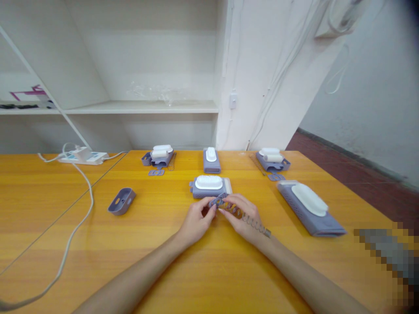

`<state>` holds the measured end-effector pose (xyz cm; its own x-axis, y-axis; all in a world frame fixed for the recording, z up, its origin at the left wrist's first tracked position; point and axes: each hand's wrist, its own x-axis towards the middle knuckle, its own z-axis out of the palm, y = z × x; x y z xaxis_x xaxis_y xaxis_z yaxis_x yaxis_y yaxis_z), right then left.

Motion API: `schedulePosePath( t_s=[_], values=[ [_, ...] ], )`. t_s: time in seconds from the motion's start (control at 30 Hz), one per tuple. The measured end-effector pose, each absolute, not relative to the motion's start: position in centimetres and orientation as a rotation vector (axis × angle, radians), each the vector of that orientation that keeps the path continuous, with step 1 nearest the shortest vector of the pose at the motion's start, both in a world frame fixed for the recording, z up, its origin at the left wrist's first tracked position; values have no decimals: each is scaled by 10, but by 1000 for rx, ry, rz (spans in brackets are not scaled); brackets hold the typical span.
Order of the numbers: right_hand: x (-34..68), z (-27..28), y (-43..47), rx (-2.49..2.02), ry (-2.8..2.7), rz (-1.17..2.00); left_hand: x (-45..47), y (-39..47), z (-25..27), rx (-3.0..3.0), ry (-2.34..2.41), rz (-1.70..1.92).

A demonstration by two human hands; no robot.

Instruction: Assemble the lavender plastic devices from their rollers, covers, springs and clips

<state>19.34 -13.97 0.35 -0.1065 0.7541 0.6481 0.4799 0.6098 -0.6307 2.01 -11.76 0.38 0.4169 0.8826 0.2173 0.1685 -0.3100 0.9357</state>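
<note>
My left hand (pixel 197 221) pinches a small flat purple-grey plastic plate (pixel 218 199) with cut-outs, at the middle of the table. From the other side my right hand (pixel 242 218) closes on a long metal coil spring (pixel 253 223), whose near end trails over the wrist. The spring's far end meets the plate; whether it is hooked on is hidden by my fingers. Just beyond both hands lies a purple-grey plastic case (pixel 209 193) with a white bristled brush head (pixel 208 182) on top. A hollow purple-grey end cap (pixel 122 201) rests to the left.
A larger case (pixel 307 207) with a white brush lies at right. Along the back stand a case (pixel 211 166) and two groups of parts (pixel 160 156) (pixel 271 159) with white rolls, springs and plates. A power strip (pixel 93 158) and its cable (pixel 85 218) run along the left.
</note>
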Motion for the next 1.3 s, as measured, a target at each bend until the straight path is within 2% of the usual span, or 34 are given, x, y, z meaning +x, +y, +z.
schedulePosePath(
  t_s=[0.73,0.93,1.13,1.3],
  values=[
    [193,-4,-138,-1042,-1806,255,19,-120,8,1785,1029,975],
    [193,0,-140,-1061,-1824,211,20,-115,5,1522,856,976],
    [195,5,-139,-1103,-1786,323,18,-108,7,1296,835,1001],
    [196,3,-136,-1192,-1705,585,16,-110,9,1353,806,970]
  ],
)
